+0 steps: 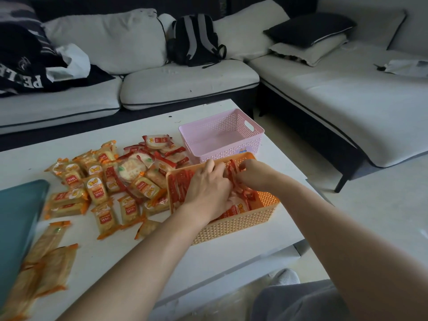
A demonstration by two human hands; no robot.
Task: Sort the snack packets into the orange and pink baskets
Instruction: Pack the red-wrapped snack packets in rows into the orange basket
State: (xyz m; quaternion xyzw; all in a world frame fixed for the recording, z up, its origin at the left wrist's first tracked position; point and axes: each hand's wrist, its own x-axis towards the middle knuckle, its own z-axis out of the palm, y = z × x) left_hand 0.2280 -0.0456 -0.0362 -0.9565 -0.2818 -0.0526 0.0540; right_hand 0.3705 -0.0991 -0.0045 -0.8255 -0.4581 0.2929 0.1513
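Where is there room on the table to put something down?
The table is bare along the far edge, behind the packets, and in the near strip before the orange basket. The pink basket looks empty. It is crowded among the packets and in the orange basket, where the left hand and right hand are.

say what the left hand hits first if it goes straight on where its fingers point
Probably the far rim of the orange basket, right by the left hand; the pink basket stands just beyond. Depth is unclear.

Packets (97, 188) crowd table (162, 126) left of basket (231, 225).
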